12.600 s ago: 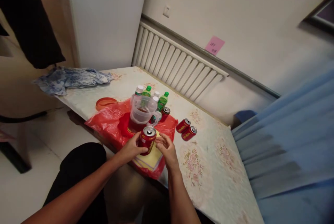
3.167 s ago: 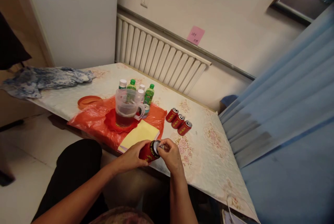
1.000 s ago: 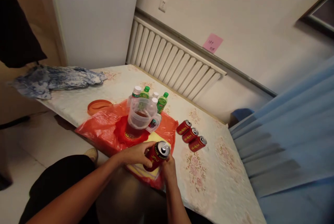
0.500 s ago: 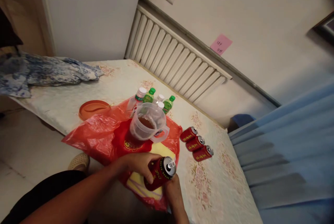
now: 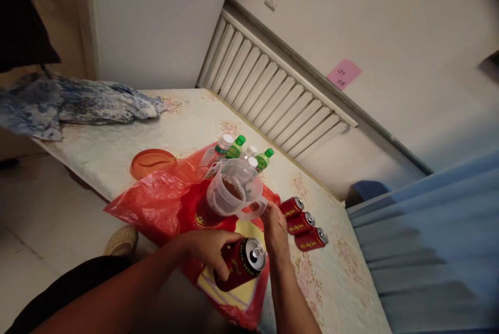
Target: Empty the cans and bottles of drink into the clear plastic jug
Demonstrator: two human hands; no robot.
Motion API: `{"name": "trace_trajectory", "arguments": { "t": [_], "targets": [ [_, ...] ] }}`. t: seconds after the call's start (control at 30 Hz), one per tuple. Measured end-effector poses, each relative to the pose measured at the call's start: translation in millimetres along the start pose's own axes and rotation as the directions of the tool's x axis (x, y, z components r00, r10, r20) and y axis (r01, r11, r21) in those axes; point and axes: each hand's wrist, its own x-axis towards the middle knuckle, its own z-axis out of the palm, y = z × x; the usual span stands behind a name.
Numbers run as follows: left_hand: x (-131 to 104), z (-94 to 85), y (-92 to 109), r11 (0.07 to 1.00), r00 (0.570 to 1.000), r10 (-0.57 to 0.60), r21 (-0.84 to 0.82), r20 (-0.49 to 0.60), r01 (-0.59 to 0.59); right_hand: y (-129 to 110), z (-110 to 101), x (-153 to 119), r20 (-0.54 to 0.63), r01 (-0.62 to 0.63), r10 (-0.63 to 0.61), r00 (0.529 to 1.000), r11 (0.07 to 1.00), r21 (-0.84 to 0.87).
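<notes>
My left hand point(image 5: 208, 252) is wrapped round a dark red drink can point(image 5: 238, 270), which tilts with its opened silver top towards the right. My right hand point(image 5: 276, 230) is at the handle of a clear plastic jug point(image 5: 219, 200), its fingers curled on the handle and partly hidden. Brown liquid point(image 5: 233, 188) lies in the jug. Under the jug is a red plastic bag point(image 5: 156, 204), with a yellow cloth point(image 5: 218, 292) on it below the can.
Three red cans point(image 5: 311, 239) stand in a row to the right. Several bottles point(image 5: 235, 148) with green or white caps are behind the jug. An orange lid point(image 5: 152, 161) lies to the left on the floral tablecloth point(image 5: 187, 110). A radiator point(image 5: 268, 84) runs along the wall.
My right hand has moved from beside the can up to the jug's handle. My left hand still holds the can. The whole view has shifted slightly.
</notes>
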Motion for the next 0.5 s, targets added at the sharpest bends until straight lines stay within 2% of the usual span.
{"name": "trace_trajectory", "arguments": {
  "t": [0.07,0.17,0.33,0.5],
  "targets": [
    [-3,-0.7,1,0.996,0.997,-0.046,-0.072,0.059,0.05,-1,13,5,0.054,-0.008,0.008,0.998,1.0,0.004],
    [-7,-0.8,7,0.996,0.998,-0.045,-0.079,0.038,0.048,0,28,10,0.061,-0.037,0.03,0.998,0.994,0.105],
    [-12,-1.8,17,0.997,0.997,-0.063,-0.044,0.048,0.065,-3,46,20,0.001,-0.023,0.024,1.0,0.971,0.239],
    [-10,-3.2,10,0.998,0.998,-0.016,-0.052,0.057,0.019,-23,52,30,-0.069,0.001,0.019,0.997,0.96,0.28]
  ]
}}
